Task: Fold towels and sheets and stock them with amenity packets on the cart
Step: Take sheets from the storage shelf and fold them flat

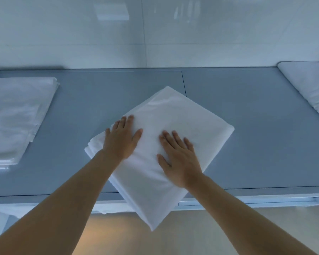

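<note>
At the left edge of the frame, a stack of folded white linen (15, 116) lies on the grey desk (247, 126), its layered edges showing along the near right side. It sits well apart from the hands.

In the middle of the frame, a folded white sheet (173, 115) lies turned like a diamond on the desk, one corner pointing to the wall at the top and the near corner hanging over the front edge of the desk toward the lower middle of the frame. Its stacked layers show along the lower left edge.

The left hand (121, 140) lies palm down on the left part of the sheet. Its fingers (126, 122) are straight and only slightly spread, flat on the cloth, with the thumb angled out to the right; it grips nothing.

Just to the right, the right hand (179, 159) also lies palm down on the sheet, near its middle. Its fingers (168, 139) are straight and a little fanned, pointing up and to the left, the thumb out to the left; it too presses flat without grasping. The two hands are near each other but apart.

At the upper right edge of the frame, more white bedding (309, 85) lies on the desk, partly cut off. Behind the desk a glossy pale wall (155, 30) fills the top of the frame.
</note>
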### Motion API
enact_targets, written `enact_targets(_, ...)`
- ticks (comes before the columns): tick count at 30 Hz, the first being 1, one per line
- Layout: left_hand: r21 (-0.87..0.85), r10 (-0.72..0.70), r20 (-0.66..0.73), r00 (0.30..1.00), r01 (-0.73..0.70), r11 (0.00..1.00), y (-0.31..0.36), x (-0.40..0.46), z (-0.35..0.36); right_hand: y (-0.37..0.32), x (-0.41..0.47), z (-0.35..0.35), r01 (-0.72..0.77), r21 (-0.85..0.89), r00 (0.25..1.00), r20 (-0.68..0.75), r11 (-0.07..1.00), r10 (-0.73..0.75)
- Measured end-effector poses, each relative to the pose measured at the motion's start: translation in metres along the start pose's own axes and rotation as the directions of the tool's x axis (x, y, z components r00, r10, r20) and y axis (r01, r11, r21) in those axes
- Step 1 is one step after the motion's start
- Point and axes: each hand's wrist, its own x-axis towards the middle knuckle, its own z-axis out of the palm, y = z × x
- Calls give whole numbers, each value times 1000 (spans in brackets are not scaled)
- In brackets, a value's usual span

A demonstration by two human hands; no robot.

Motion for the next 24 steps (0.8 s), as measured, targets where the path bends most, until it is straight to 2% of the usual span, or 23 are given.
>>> enact_targets(5,-46,-228,-73,971,225,973,20,-35,15,51,40,-29,215,-54,974,80,975,-210)
enact_targets(9,-63,-358,-63,932,354,933,34,-72,23,70,60,-43,199,-130,979,71,971,-191)
enact_targets(13,-33,-417,-42,908,415,909,47,-91,24,73,61,-43,51,-118,999,25,992,-48)
enact_targets(15,15,-409,-19,912,410,912,43,-90,17,70,50,-38,-135,-65,991,-19,989,134)
enact_targets(18,27,-429,-1,903,429,903,27,-72,-1,61,38,-28,-386,17,921,-58,922,386)
enact_targets(24,-131,-539,95,837,547,827,33,-40,-14,46,33,-20,-517,84,838,-151,852,524)
